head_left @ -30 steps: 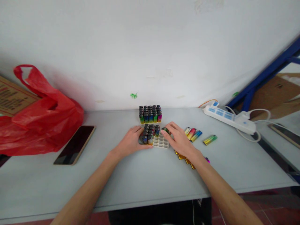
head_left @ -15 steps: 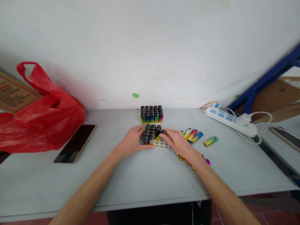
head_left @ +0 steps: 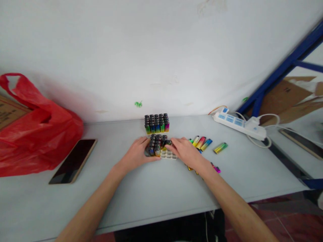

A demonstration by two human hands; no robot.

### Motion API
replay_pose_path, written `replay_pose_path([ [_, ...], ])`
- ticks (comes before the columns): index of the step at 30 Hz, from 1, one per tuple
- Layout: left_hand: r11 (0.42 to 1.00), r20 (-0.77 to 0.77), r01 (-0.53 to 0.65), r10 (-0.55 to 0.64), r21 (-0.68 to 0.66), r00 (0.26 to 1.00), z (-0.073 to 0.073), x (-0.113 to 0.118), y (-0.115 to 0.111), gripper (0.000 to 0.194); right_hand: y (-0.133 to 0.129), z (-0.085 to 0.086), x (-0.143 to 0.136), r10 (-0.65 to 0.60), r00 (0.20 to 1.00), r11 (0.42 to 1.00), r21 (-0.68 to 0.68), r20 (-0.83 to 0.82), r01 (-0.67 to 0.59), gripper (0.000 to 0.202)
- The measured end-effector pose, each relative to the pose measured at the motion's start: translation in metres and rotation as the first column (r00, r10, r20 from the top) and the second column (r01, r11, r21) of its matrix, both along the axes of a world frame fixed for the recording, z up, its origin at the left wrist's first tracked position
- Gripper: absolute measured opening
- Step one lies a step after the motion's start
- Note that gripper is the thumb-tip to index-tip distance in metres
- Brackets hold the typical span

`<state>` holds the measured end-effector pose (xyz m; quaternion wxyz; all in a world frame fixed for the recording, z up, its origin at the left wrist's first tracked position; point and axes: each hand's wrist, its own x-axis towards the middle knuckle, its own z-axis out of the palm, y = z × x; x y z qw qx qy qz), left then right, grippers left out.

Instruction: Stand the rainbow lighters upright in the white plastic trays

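Near the middle of the grey bench [head_left: 151, 188], toward its back edge, a white tray [head_left: 168, 155] stands partly filled with upright lighters [head_left: 155, 145]. The left hand [head_left: 136, 155] rests flat against the tray's left side, fingers curled round it, holding no loose item. The right hand [head_left: 185, 152] pinches a single lighter [head_left: 168, 143] between thumb and fingertips, right over the tray's open slots on its right side. Just behind, close to the back edge, a second tray of lighters [head_left: 156, 123] stands full. Loose rainbow lighters [head_left: 201, 142] lie to the right of the right hand, one [head_left: 220, 148] a little apart. A phone [head_left: 73, 161] lies face up toward the left edge beside a red plastic bag [head_left: 35, 132], and a white power strip [head_left: 236, 123] sits at the back right corner.
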<state>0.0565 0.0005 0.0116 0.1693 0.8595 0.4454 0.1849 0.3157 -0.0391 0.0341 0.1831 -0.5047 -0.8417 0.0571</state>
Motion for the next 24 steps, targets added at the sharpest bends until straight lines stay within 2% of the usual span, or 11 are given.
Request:
replay_pose_path([
  [4, 1.0, 0.004, -0.007, 0.007, 0.01, 1.0, 0.0, 0.001, 0.0, 0.065, -0.002, -0.003, -0.009, -0.039, 0.998, 0.999, -0.006, 0.042, 0.039, 0.035],
  [8, 1.0, 0.006, -0.003, 0.003, 0.018, 1.0, -0.001, 0.0, 0.001, 0.063, 0.001, -0.004, -0.011, 0.01, 1.0, 0.999, -0.044, 0.009, -0.01, 0.037],
  [11, 1.0, -0.011, 0.001, -0.001, 0.017, 1.0, -0.001, 0.0, 0.002, 0.066, 0.002, 0.008, 0.01, -0.033, 0.991, 0.995, -0.096, -0.132, 0.021, 0.04],
  [13, 1.0, -0.021, 0.005, -0.005, 0.019, 1.0, -0.001, 0.0, 0.003, 0.068, -0.005, 0.021, 0.033, -0.138, 0.958, 0.989, -0.083, -0.25, 0.121, 0.038],
  [16, 1.0, -0.033, 0.007, -0.006, 0.026, 0.999, -0.002, 0.001, 0.002, 0.07, -0.038, 0.034, 0.07, -0.265, 0.887, 0.96, -0.021, -0.377, 0.278, 0.03],
  [18, 1.0, -0.042, 0.0, 0.001, 0.029, 0.999, -0.003, 0.001, 0.002, 0.07, -0.073, 0.03, 0.088, -0.307, 0.876, 0.944, -0.004, -0.373, 0.33, 0.027],
  [21, 1.0, -0.04, -0.004, 0.005, 0.031, 0.999, -0.004, 0.002, 0.002, 0.067, -0.127, 0.006, 0.102, -0.345, 0.885, 0.93, 0.012, -0.314, 0.367, 0.03],
  [24, 0.999, -0.016, -0.005, 0.006, 0.037, 1.0, -0.006, 0.003, 0.003, 0.063, -0.161, -0.023, 0.105, -0.355, 0.901, 0.931, -0.002, -0.249, 0.366, 0.037],
])
